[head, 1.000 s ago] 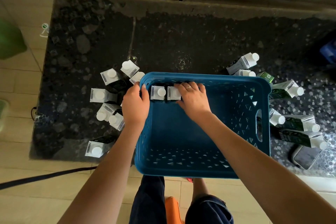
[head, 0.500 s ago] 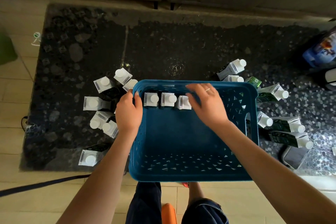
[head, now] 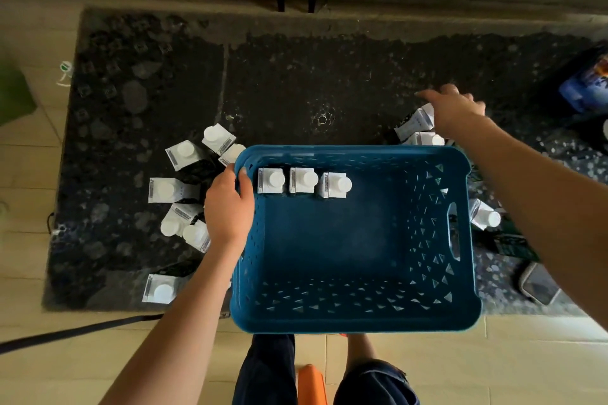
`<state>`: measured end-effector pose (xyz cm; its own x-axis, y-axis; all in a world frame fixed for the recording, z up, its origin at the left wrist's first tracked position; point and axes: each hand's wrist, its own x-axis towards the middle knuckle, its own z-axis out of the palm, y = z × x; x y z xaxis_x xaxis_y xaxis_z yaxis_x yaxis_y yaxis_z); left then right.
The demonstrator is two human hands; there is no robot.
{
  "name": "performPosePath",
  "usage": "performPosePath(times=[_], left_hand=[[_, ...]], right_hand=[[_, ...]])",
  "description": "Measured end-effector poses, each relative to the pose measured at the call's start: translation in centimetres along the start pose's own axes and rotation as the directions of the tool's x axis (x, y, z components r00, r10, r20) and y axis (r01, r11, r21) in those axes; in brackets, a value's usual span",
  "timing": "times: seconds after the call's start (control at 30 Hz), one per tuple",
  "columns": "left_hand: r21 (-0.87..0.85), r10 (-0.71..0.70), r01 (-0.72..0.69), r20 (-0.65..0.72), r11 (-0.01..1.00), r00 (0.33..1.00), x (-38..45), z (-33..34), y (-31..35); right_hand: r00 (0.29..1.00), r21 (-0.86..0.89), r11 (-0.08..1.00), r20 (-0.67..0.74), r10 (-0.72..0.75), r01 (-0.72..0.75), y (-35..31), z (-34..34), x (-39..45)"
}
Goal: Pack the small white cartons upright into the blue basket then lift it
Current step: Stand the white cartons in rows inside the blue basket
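looking down from the head camera, the blue basket (head: 355, 319) sat on the near edge of a dark patterned rug (head: 279, 82), its near wall overhanging the tiled floor (head: 49, 365). three small white cartons (head: 303, 181) stood upright in a row along the basket's far wall, toward its left corner, caps up. the left hand (head: 228, 207) was closed on the basket's left rim near that corner, thumb hooked over the inside. the right hand (head: 455, 110) reached past the basket's far right corner, fingers spread and empty, hovering right over a tilted carton (head: 415, 123) (whether it touched it could not be told). more cartons (head: 184, 194) lay scattered on the rug left of the basket, some tipped. another carton (head: 483, 215) lay just right of the basket, beside the forearm. a phone (head: 539, 284) lay on the rug further right.
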<state>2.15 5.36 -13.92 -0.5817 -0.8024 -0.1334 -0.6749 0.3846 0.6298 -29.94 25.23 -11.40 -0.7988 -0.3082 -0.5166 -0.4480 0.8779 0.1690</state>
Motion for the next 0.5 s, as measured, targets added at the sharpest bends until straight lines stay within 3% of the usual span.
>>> performPosePath(times=[0.17,0.5], left_hand=[[0.005,0.023,-0.023,0.001,1.000,1.000,0.1,0.1,-0.3],[0.013,0.035,-0.035,-0.003,0.999,0.999,0.1,0.1,-0.3]], right_hand=[[0.986,-0.018,0.987,0.048,-0.160,0.161,0.9,1.9,1.8],[0.987,0.094,0.982,-0.025,-0.159,0.161,1.6,1.0,1.4]])
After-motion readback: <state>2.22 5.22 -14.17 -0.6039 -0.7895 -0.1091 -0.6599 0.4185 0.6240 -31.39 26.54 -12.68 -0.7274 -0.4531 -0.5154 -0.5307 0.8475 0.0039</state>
